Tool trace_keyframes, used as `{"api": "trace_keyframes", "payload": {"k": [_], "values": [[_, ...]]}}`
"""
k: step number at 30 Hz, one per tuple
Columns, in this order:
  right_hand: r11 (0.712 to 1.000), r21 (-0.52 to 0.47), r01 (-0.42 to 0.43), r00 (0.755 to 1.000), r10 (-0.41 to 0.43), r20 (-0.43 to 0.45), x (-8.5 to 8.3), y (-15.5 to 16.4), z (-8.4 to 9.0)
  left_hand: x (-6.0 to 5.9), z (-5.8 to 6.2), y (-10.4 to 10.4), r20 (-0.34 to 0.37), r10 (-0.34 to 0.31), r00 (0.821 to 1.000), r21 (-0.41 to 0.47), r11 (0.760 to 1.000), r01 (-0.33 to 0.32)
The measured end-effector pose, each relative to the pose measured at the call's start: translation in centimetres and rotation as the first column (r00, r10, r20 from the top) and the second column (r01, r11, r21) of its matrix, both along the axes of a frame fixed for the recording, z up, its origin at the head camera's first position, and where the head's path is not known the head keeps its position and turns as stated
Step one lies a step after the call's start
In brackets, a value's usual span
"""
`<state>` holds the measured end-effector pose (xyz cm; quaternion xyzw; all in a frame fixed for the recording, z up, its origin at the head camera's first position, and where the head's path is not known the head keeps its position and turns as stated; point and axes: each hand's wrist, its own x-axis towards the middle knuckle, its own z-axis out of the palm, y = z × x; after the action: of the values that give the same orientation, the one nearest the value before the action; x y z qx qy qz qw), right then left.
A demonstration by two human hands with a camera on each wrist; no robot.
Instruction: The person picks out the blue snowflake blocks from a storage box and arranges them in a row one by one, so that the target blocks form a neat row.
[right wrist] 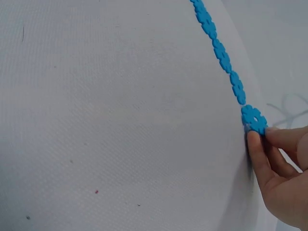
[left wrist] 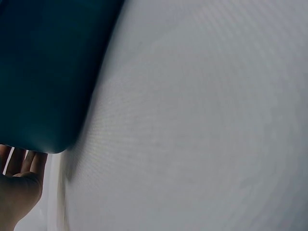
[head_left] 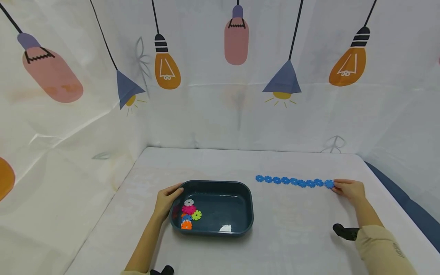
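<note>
A dark teal tray (head_left: pixel 223 206) stands on the table, left of the middle. My left hand (head_left: pixel 168 199) grips its upper left corner; in the left wrist view the fingers (left wrist: pixel 20 163) reach against its side. Loose flower-shaped plastic pieces in white, pink (head_left: pixel 188 209), green (head_left: pixel 196 215), blue and orange (head_left: pixel 186 225) lie at the tray's left end. To the right runs a row of blue flower-shaped pieces (head_left: pixel 285 180). My right hand (head_left: pixel 350 189) pinches the blue flower-shaped piece (right wrist: pixel 254 119) at the row's right end between thumb and fingers.
A white cloth covers the table (head_left: pixel 292 233). Behind it and along the left hang white sheets (head_left: pixel 206 114) printed with lamps and bulbs. A dark blue surface (head_left: pixel 405 198) shows past the table's right edge. Each wrist bears a black camera mount (head_left: pixel 345 232).
</note>
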<state>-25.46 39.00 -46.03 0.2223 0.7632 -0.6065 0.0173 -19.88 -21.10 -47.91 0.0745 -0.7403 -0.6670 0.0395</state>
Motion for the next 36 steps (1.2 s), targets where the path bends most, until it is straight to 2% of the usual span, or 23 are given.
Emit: {"api": "trace_keyframes", "payload": {"k": [8, 14, 16, 18, 21, 23, 25, 28, 31, 33, 36], "values": [[0.997, 0.035, 0.074, 0.997, -0.074, -0.004, 0.2, -0.5, 0.1, 0.0, 0.0, 0.1, -0.004, -0.008, 1.0, 0.005, 1.0, 0.008], [0.976, 0.204, 0.08, 0.996, -0.084, 0.011, 0.4, -0.8, 0.7, 0.1, 0.0, 0.1, -0.011, -0.004, 1.0, 0.001, 1.0, 0.004], [0.971, 0.228, 0.078, 0.996, -0.084, 0.016, 0.3, -1.0, 1.0, 0.1, 0.0, 0.1, -0.016, 0.0, 1.0, 0.008, 1.0, 0.001], [0.982, 0.166, 0.086, 0.996, -0.088, 0.008, -0.1, -1.1, 0.8, 0.1, 0.0, 0.1, -0.021, 0.004, 1.0, 0.017, 1.0, -0.004], [0.998, -0.067, 0.021, 0.994, -0.028, -0.104, -1.0, -1.0, -0.6, 0.0, 0.0, 0.0, -0.026, 0.007, 1.0, 0.025, 1.0, -0.006], [0.971, -0.222, -0.086, 0.984, 0.048, -0.174, -1.1, -1.7, -0.5, 0.0, 0.0, 0.0, -0.027, 0.005, 1.0, 0.026, 1.0, -0.005], [0.916, -0.332, -0.225, 0.957, 0.143, -0.252, -0.5, -3.6, 0.5, 0.0, 0.0, 0.0, -0.026, 0.004, 1.0, 0.026, 1.0, -0.004], [0.819, -0.423, -0.387, 0.913, 0.279, -0.297, 1.2, -7.9, 3.9, 0.0, 0.0, 0.0, -0.027, 0.004, 1.0, 0.022, 1.0, -0.004], [0.739, -0.47, -0.483, 0.873, 0.365, -0.324, 2.2, -12.0, 6.1, 0.0, 0.0, 0.0, -0.031, 0.006, 1.0, 0.022, 1.0, -0.006], [0.711, -0.478, -0.516, 0.856, 0.404, -0.323, 2.6, -14.3, 6.8, 0.0, 0.0, 0.0, -0.034, 0.007, 0.999, 0.023, 1.0, -0.007], [0.703, -0.462, -0.541, 0.841, 0.448, -0.303, 2.9, -17.3, 7.4, 0.0, 0.0, 0.0, -0.035, 0.008, 0.999, 0.021, 1.0, -0.008]]}}
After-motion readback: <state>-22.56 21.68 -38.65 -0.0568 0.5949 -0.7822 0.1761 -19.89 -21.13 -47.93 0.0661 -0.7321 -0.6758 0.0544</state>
